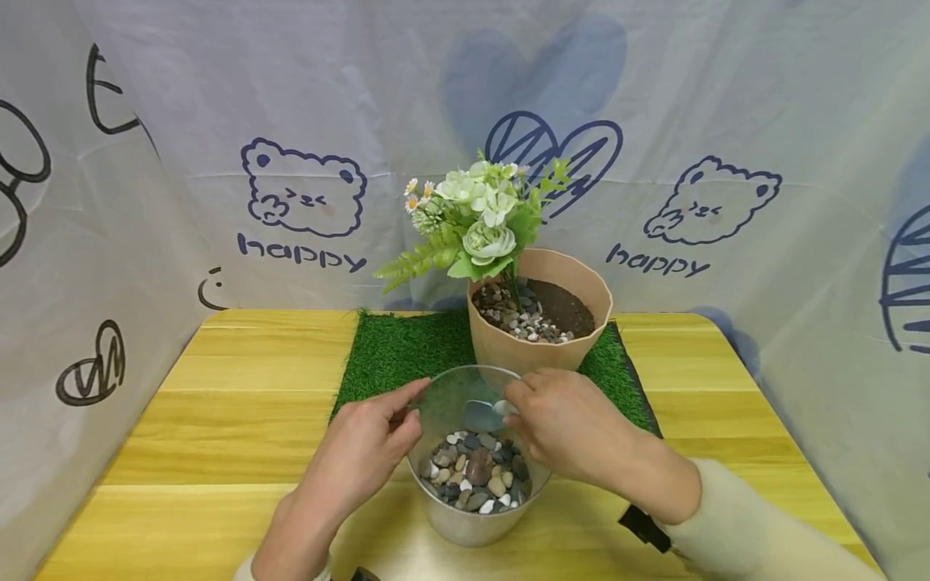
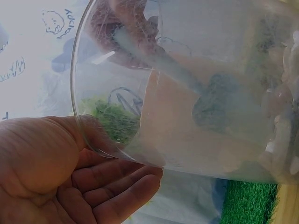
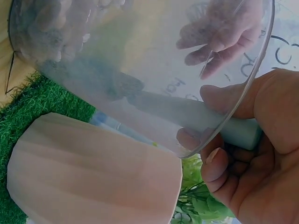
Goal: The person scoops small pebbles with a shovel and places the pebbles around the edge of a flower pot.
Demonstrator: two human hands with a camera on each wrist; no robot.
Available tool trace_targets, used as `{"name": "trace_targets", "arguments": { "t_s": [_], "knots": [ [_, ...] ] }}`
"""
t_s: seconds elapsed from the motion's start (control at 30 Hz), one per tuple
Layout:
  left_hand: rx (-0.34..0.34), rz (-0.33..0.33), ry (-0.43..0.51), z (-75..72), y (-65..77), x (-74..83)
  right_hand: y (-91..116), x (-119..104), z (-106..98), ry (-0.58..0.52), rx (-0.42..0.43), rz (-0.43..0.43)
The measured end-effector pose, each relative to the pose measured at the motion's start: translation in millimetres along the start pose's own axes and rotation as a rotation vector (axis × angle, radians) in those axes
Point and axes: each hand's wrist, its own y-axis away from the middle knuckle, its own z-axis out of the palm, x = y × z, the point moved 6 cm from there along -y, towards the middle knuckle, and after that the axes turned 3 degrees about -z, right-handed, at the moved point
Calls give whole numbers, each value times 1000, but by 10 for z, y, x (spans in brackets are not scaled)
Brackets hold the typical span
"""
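Note:
A clear plastic bucket (image 1: 475,524) stands on the table, several mixed pebbles (image 1: 479,476) covering its bottom. My left hand (image 1: 366,444) holds its rim at the left, thumb and index finger at the edge and the other fingers along the outside wall. At the rim's right side, my right hand (image 1: 574,420) grips the pale blue-green handle of a small trowel (image 3: 173,109). The trowel's blade (image 1: 483,415) hangs inside the bucket, above the pebbles. Part of the handle is hidden by my fingers in the head view.
Behind the bucket, a peach flowerpot (image 1: 534,355) with soil, pebbles and white-green flowers (image 1: 490,210) stands on a green turf mat (image 1: 407,347). The wooden table (image 1: 218,428) reaches to a printed cloth (image 1: 414,97) at the back and sides.

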Motion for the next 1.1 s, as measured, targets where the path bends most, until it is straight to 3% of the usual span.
{"name": "trace_targets", "arguments": {
  "t_s": [0.2, 0.47, 0.87, 1.1],
  "knots": [
    [1, 4, -3, 1, -3, -1, -32, -78, 14, 11, -23, -55],
    [-4, 6, -8, -6, -1, 1, -53, -99, 73, -50, -30, -15],
    [-1, 7, -7, -5, 4, 2, -64, -87, 74, -135, -49, 125],
    [7, 17, -18, -7, -2, 8, -64, -107, 55, -158, -74, 135]
  ]
}}
